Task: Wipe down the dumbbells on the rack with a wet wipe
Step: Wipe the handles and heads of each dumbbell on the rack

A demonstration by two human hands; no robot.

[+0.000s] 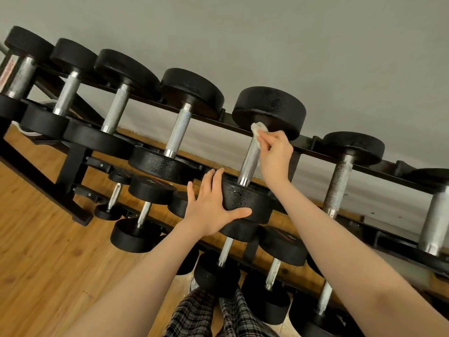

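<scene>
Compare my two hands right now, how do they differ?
The left hand lies flat with fingers spread on the near head of the dumbbell; the right hand is curled, pinching the wipe. The left holds nothing; the right presses the wipe against the handle's far end. The left sits nearer, the right farther up. Both touch the same dumbbell.

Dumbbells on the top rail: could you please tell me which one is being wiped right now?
The fifth dumbbell from the left: the right hand presses the wipe on its handle, and the left hand steadies its near head.

Right hand (275, 152) pinches wet wipe (258, 128) against dumbbell (250, 159) handle; left hand (211, 205) steadies its near head.
</scene>
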